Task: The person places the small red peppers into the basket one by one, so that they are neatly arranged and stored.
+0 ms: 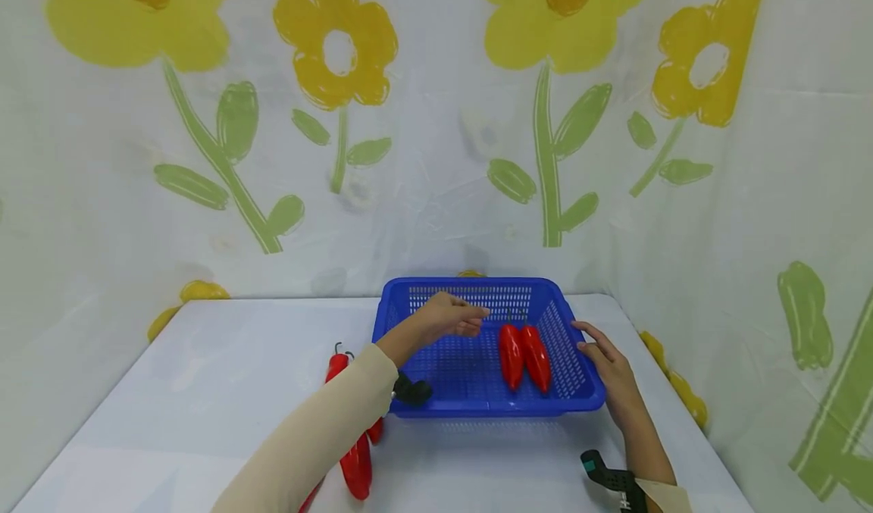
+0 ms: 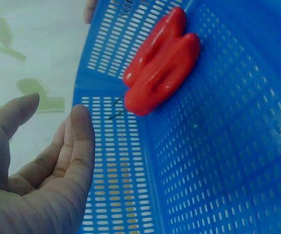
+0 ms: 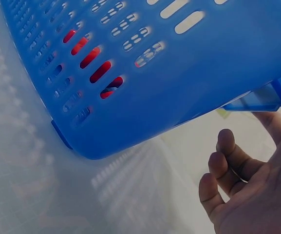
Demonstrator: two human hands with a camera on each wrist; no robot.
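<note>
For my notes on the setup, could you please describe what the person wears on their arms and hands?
The left hand and right hand are both ungloved. Beige sleeves show on both arms, and each wrist carries a black device; the right one shows a small teal patch.

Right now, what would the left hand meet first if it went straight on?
Likely the right side of the blue basket, past the red peppers, though depth leaves this uncertain.
</note>
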